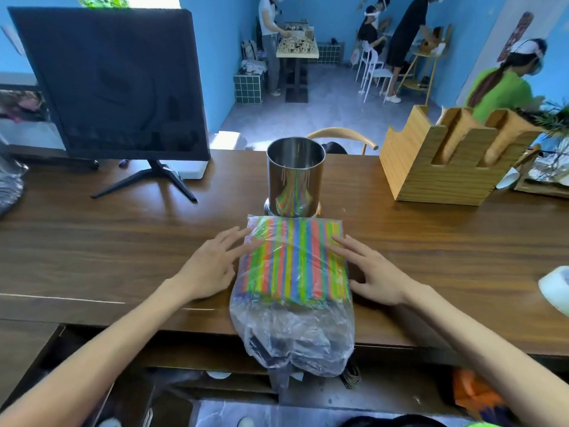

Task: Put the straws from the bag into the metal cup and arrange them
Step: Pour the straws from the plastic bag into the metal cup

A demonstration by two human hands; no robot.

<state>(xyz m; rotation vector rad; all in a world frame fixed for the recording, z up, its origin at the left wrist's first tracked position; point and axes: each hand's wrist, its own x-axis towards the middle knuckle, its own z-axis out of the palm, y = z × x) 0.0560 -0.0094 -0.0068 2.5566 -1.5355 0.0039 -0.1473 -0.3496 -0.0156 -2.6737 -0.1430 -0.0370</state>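
Note:
A clear plastic bag point(295, 337) lies flat on the brown wooden counter point(107, 251), its loose end hanging over the near edge. Inside it, several colourful straws point(292, 260) lie side by side, pointing away from me. Just behind the bag stands the shiny metal cup point(295, 177), upright and with nothing seen in it. My left hand point(209, 266) rests at the bag's left side, straight fingers touching the plastic. My right hand point(372, 272) lies at the right side, fingertips on the bag.
A dark monitor point(110, 84) on a stand occupies the counter's back left. A wooden holder point(443, 161) with slots sits at the back right, a white object point(554, 288) at the right edge. Several people work at tables in the room beyond.

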